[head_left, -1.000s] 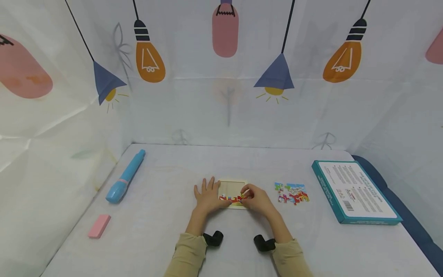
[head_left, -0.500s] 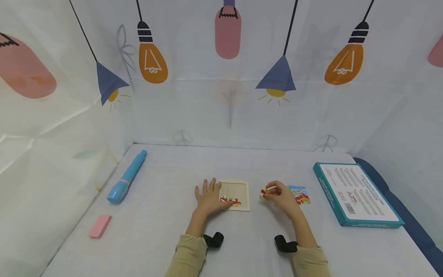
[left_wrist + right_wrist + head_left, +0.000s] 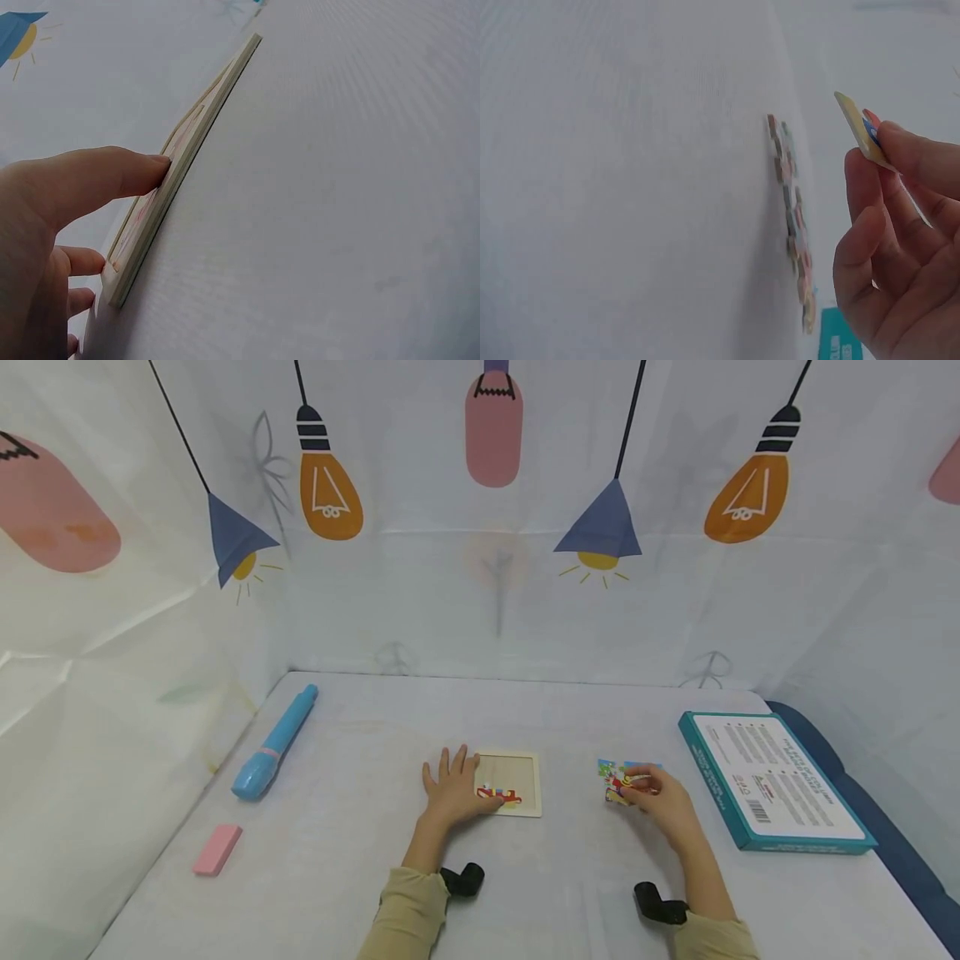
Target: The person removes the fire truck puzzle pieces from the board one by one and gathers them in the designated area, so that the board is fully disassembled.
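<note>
A shallow wooden puzzle tray lies mid-table, with a few red and yellow jigsaw pieces along its lower edge. My left hand rests at the tray's left side, fingers spread and straight. Its thumb presses on the near rim in the left wrist view. Further right, my right hand pinches a jigsaw piece between thumb and fingers, raised off the table. Below and behind it lie loose jigsaw pieces, partly hidden by the hand in the head view and seen edge-on as a row in the right wrist view.
At the right stands a flat teal box with a printed white face. A thick blue pen-shaped device lies at the far left, a pink block nearer. A white cloth wall with printed lamps closes off the back.
My right hand has left the tray and moved right to the loose pieces, carrying a jigsaw piece. Fewer pieces now show in the tray. My left hand stays in place.
</note>
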Demonstrator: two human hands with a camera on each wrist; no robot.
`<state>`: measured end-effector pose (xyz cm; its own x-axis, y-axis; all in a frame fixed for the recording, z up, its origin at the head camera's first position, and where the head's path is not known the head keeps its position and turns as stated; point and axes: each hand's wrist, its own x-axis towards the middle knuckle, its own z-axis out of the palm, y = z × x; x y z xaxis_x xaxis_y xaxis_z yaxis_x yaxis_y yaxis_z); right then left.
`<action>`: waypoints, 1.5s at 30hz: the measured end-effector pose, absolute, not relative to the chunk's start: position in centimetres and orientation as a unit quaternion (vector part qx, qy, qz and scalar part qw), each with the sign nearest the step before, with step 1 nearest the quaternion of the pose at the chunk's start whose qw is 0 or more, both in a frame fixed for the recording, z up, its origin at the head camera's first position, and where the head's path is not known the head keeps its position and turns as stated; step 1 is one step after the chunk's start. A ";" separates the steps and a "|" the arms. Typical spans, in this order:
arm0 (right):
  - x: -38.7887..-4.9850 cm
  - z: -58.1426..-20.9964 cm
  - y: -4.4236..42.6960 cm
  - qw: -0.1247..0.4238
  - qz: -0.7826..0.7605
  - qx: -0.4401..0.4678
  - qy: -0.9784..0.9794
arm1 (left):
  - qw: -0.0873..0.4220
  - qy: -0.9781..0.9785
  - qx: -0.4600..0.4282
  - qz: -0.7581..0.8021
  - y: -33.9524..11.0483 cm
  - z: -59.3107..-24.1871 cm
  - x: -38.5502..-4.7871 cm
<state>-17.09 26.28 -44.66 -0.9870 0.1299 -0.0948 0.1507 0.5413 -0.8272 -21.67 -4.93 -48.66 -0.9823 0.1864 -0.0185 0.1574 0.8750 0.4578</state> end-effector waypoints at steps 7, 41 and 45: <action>-15.9 -45.1 28.3 0.026 -0.462 0.127 0.877 | 0.033 0.967 0.090 0.235 -5.0 -48.7 -21.6; -15.0 -45.4 29.7 0.021 -0.330 0.210 0.920 | 0.035 0.968 0.091 0.233 -5.2 -48.9 -21.9; -15.1 -45.5 29.4 0.011 -0.363 0.193 0.912 | 0.038 0.968 0.092 0.232 -5.1 -48.9 -21.9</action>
